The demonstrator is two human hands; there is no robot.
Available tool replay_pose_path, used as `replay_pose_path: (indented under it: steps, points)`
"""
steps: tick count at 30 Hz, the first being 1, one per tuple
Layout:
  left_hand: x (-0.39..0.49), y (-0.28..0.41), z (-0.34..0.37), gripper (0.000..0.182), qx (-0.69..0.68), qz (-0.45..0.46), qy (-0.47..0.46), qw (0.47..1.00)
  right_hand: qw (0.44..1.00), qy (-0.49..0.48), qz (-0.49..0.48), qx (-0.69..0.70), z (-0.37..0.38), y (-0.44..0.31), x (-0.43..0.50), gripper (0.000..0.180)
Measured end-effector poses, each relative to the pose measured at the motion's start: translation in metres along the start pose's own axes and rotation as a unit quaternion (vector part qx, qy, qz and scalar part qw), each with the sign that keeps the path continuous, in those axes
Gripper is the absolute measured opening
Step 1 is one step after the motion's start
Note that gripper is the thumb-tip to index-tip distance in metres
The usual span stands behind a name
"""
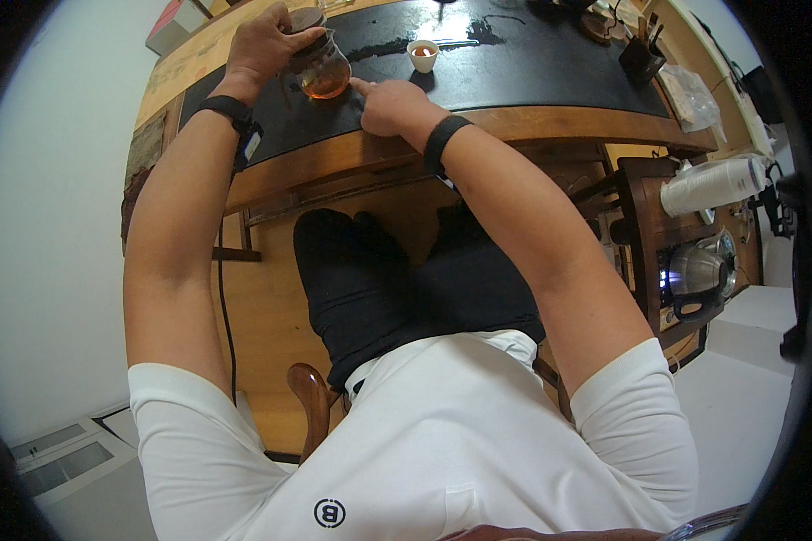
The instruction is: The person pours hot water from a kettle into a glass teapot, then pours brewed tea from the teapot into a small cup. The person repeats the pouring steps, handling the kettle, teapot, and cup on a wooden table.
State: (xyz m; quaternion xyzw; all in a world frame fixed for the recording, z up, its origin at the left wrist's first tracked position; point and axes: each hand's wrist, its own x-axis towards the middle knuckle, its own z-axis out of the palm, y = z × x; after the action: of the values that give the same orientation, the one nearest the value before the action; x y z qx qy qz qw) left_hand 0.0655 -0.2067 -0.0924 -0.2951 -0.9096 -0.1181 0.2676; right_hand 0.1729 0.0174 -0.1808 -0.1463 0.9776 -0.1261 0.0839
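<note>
A glass teapot point(326, 76) with amber tea in its lower part stands at the back left of the black table mat point(528, 74). My left hand point(265, 42) is on its upper part, with fingers at the dark lid point(304, 21); whether it grips the lid or the handle is hard to tell. My right hand point(396, 105) is just right of the teapot, index finger extended toward the glass; whether the fingertip touches it I cannot tell. It holds nothing visible. A small white cup point(423, 57) with amber tea stands upright beyond my right hand.
Dark wet patches lie on the mat behind the cup. A black pen holder point(643, 59) and a clear plastic bag point(698, 98) are at the right. On a lower side stand sit stacked white disposable cups point(710, 184) and a metal electric kettle point(700, 270). The wooden table edge point(331, 168) runs below my hands.
</note>
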Motion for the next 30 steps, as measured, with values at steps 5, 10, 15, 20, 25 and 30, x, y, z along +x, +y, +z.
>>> replay_pose_path:
  steps: [5,10,15,20,25,30]
  points:
    - [0.001,0.005,-0.001,0.058,0.002,0.011,-0.002,1.000,1.000,-0.011,0.008,-0.003,-0.005,0.000,-0.001,0.081]
    - [-0.001,0.022,-0.014,0.056,-0.013,-0.047,-0.014,0.999,0.999,0.012,0.024,-0.018,0.009,0.002,0.002,0.079]
    - [-0.001,0.032,-0.022,0.062,-0.018,-0.032,-0.003,0.999,0.999,0.013,0.017,-0.042,0.012,0.004,0.009,0.080]
    - [0.001,0.026,-0.015,0.060,0.003,-0.015,-0.001,1.000,0.999,0.029,0.022,-0.026,0.006,0.004,0.007,0.079]
    - [0.001,0.019,-0.009,0.061,-0.012,-0.003,0.008,1.000,0.998,0.038,0.028,-0.037,0.004,0.006,0.019,0.078]
    - [-0.001,0.016,-0.005,0.062,-0.005,-0.018,0.001,1.000,0.999,0.036,0.025,-0.031,0.005,0.008,0.023,0.075]
